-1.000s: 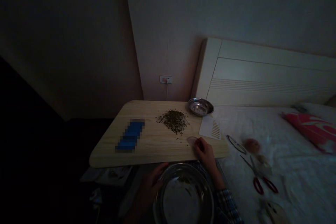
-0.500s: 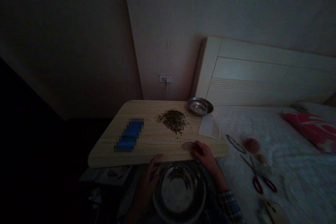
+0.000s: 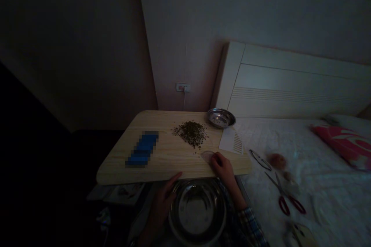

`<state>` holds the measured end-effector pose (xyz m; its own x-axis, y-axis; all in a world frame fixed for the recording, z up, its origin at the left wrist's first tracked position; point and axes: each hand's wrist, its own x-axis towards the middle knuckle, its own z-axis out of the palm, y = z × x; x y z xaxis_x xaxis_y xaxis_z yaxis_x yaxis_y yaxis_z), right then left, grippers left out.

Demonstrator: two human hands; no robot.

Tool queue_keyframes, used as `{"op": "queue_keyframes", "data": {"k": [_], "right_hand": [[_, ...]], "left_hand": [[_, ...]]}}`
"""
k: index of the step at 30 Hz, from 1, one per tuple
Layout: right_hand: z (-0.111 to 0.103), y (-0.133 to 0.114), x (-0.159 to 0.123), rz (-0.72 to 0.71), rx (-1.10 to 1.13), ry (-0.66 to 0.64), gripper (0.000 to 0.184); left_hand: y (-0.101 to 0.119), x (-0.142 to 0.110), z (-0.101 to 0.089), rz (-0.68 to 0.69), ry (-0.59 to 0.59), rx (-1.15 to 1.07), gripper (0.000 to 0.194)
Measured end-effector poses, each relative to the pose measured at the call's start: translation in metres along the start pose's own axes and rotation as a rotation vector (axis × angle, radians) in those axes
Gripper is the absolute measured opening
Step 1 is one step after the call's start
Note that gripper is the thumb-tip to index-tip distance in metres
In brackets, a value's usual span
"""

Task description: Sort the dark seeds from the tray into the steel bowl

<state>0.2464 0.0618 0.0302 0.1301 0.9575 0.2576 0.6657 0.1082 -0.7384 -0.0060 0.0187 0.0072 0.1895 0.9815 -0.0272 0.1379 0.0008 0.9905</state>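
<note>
On the wooden table, my right hand [image 3: 222, 166] pinches a thin, clear piece with a curved edge [image 3: 207, 156], whose exact kind I cannot make out. Just beyond it lies a loose heap of small greenish-brown grains [image 3: 191, 133], with a few strays toward the piece. Below the table's front edge sits a large metal bowl [image 3: 197, 235], its inside dark. At its left rim is my left hand [image 3: 164, 200], thumb and forefinger apart and the forefinger stretched to the table edge. Its other fingers are in shadow.
A smaller metal bowl [image 3: 221, 118] and a white slotted card [image 3: 231, 141] are at the table's [image 3: 121, 173] right end. A blurred-out blue item [image 3: 142, 149] lies left. Glasses [image 3: 260, 159], red-handled scissors [image 3: 284, 197] and a phone [image 3: 303, 235] lie on the bed.
My right hand has moved the clear piece slightly away from me, toward the grains. My left forefinger has straightened a little further over the table edge.
</note>
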Motion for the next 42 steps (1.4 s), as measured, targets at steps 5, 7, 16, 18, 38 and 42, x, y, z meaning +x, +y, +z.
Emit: {"op": "queue_keyframes", "data": {"k": [5, 7, 16, 18, 38, 42], "right_hand": [[0.006, 0.001, 0.003, 0.009, -0.098, 0.024, 0.022], [0.005, 0.002, 0.004, -0.016, -0.102, 0.01, 0.021], [0.002, 0.001, 0.015, -0.081, -0.096, -0.099, 0.012], [0.0, -0.001, 0.017, -0.094, -0.087, -0.133, 0.01], [-0.007, -0.004, 0.016, -0.177, -0.05, -0.235, 0.009], [-0.003, -0.009, 0.019, -0.201, -0.061, -0.257, 0.008]], "left_hand": [[0.004, 0.0, 0.0, 0.011, -0.007, -0.025, 0.049], [0.005, 0.0, 0.0, 0.01, -0.011, -0.041, 0.048], [-0.001, 0.003, 0.0, 0.035, 0.031, 0.004, 0.048], [0.0, 0.003, 0.0, 0.033, 0.037, -0.009, 0.046], [0.004, 0.003, 0.001, 0.019, 0.043, -0.024, 0.047], [-0.001, 0.002, 0.002, 0.048, 0.044, -0.029, 0.044]]}}
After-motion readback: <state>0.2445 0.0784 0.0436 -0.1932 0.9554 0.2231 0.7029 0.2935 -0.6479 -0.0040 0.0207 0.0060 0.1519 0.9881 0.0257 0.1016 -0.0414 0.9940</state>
